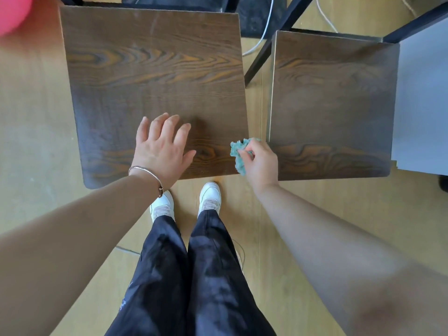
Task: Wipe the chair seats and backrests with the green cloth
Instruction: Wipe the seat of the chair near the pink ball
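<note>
Two dark wood-grain chair seats stand side by side below me: a left seat [150,69] and a right seat [332,98]. My left hand [161,147] lies flat with spread fingers on the near part of the left seat. My right hand [260,162] grips a crumpled green cloth [237,154] at the near right corner of the left seat, over the gap between the two seats. No backrests are visible.
A grey table top [421,105] with black legs [271,42] borders the right seat. White cables [264,32] run over the wooden floor behind the seats. A blurred pink object [12,13] fills the top left corner. My legs and white shoes [209,196] stand just before the seats.
</note>
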Tool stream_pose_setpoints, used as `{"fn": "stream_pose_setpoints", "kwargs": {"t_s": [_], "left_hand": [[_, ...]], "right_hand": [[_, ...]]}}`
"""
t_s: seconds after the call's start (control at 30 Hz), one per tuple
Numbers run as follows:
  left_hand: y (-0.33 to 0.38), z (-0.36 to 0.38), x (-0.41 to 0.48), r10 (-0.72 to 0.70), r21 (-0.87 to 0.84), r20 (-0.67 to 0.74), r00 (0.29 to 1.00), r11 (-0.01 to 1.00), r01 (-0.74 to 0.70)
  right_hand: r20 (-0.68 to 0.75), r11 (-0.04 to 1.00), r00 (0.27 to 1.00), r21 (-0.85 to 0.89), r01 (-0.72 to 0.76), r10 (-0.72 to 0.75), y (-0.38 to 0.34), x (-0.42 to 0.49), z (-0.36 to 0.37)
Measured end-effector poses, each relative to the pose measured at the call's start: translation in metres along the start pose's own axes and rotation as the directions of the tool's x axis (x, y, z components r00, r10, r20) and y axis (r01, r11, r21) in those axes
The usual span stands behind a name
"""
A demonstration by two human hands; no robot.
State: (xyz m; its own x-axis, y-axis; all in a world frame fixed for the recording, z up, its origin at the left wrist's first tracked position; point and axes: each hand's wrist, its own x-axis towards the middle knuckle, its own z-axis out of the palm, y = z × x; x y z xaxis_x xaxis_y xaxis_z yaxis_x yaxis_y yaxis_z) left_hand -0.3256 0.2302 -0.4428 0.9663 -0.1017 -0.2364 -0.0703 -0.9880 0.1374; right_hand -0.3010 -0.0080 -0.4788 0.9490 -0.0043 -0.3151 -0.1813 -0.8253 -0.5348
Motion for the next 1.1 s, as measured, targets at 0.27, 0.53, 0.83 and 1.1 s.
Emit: {"fn": "stream_pose_setpoints", "kwargs": {"t_s": [0.27, 0.53, 0.83, 1.1], "left_hand": [[-0.013, -0.003, -0.01, -0.014, 0.024, 0.016, 1.0, 1.0, 0.013], [-0.046, -0.006, -0.022, -0.078, 0.038, 0.0, 0.997, 0.996, 0.078], [-0.095, -0.008, -0.053, -0.189, -0.008, -0.05, 0.981, 0.982, 0.189], [-0.145, -0.002, -0.095, -0.331, -0.057, -0.066, 0.941, 0.943, 0.327]], "right_hand": [[-0.081, 0.992, 0.992, -0.078, -0.103, 0.096, -0.008, -0.02, 0.011], [-0.126, 0.977, 0.978, -0.108, -0.183, 0.169, -0.025, -0.032, 0.029], [-0.058, 0.993, 0.992, -0.043, -0.112, 0.109, -0.081, -0.055, 0.081], [-0.041, 0.992, 0.995, -0.08, -0.093, 0.09, -0.125, -0.068, 0.117]]}}
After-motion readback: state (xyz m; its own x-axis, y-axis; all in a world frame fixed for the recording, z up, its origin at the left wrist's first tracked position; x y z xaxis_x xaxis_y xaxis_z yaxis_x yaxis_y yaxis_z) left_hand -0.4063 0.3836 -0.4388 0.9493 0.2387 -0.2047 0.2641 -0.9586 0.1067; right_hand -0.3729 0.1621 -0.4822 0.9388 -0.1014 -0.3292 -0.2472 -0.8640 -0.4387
